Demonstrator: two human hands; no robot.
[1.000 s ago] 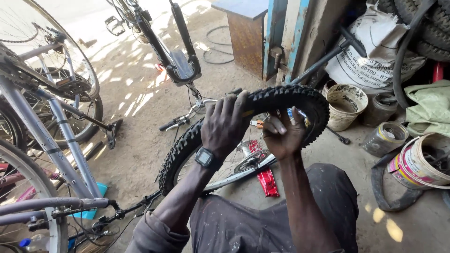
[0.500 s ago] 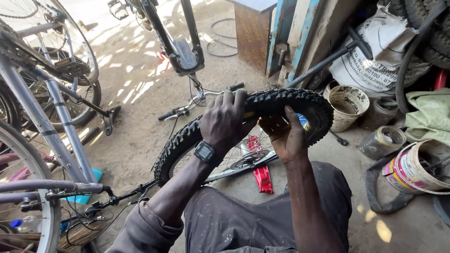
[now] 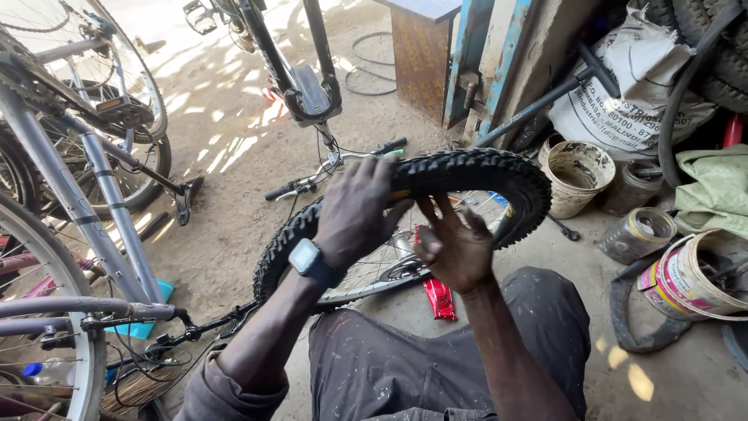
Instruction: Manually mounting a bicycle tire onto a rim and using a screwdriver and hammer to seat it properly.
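Note:
A spoked bicycle wheel with a knobby black tyre (image 3: 499,175) stands tilted in front of my knees. My left hand (image 3: 357,210), with a dark watch on its wrist, grips the top of the tyre, fingers curled over the tread. My right hand (image 3: 452,243) presses against the tyre's near sidewall by the rim, fingers spread upward and thumb tucked at the bead. Spokes and the hub (image 3: 401,269) show below my hands. A red packet (image 3: 439,296) lies on the ground under the wheel.
An upside-down bicycle (image 3: 300,86) stands ahead. Silver bicycle frames and wheels (image 3: 78,195) crowd the left. Tins and buckets (image 3: 578,175), a white sack (image 3: 635,93), old tyres and a green cloth (image 3: 713,195) fill the right. A wooden box (image 3: 421,54) stands behind.
My left hand has slid slightly along the tyre's top, and my right hand's fingers have shifted on the sidewall. The wheel stays in about the same place.

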